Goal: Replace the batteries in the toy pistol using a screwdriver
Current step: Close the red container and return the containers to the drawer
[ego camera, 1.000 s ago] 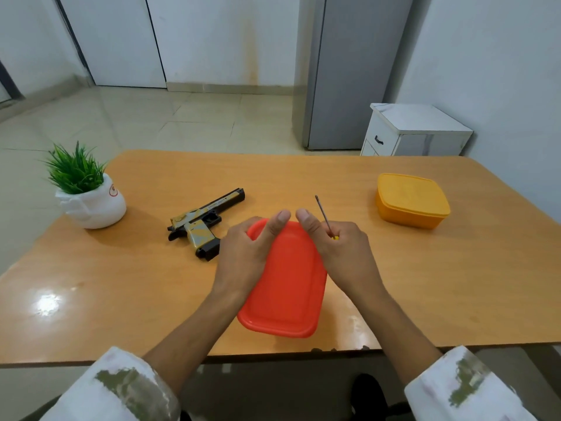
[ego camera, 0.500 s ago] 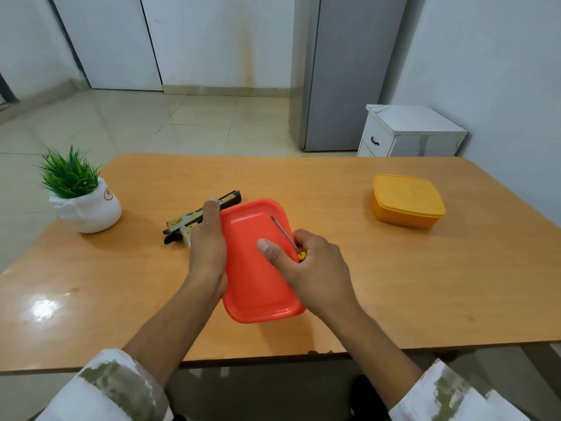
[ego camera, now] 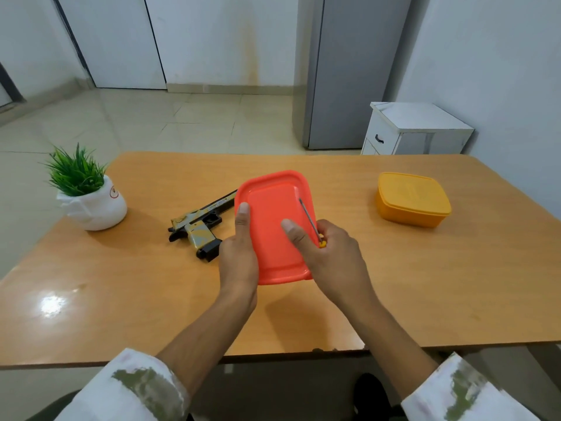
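- A camouflage-patterned tan and black plastic toy pistol (ego camera: 200,223) lies on its side on the orange-brown wooden table (ego camera: 425,284), left of centre and untouched. The far end of its barrel is hidden behind the left edge of a red-orange rectangular plastic container (ego camera: 270,226).
- The red container is raised and tilted, with its broad ridged face toward the camera, and it blocks the stretch of table behind it.
- The left hand (ego camera: 239,253) grasps the red container's left edge, its thumb lying flat along the face and its fingers hidden behind.
- The right hand (ego camera: 331,259) has its fingers curled round the yellow handle of a thin metal-shafted screwdriver (ego camera: 309,218), and its thumb presses on the red container's face. The shaft slants up across the container's right side.
- Counted: two hands, one toy pistol, one screwdriver, two plastic containers and one plant.
- The second container is a yellow rectangular plastic box (ego camera: 413,199) with its lid on, well apart to the right.
- Both containers are opaque — I cannot tell what is inside either.
- A green artificial plant in a white rounded pot (ego camera: 91,199) stands near the table's left edge.
- Beyond the table stand a small white cabinet (ego camera: 416,129) and a tall grey cabinet (ego camera: 349,71) — both on the pale tiled floor.
- White sleeves with green patches show at the bottom corners.
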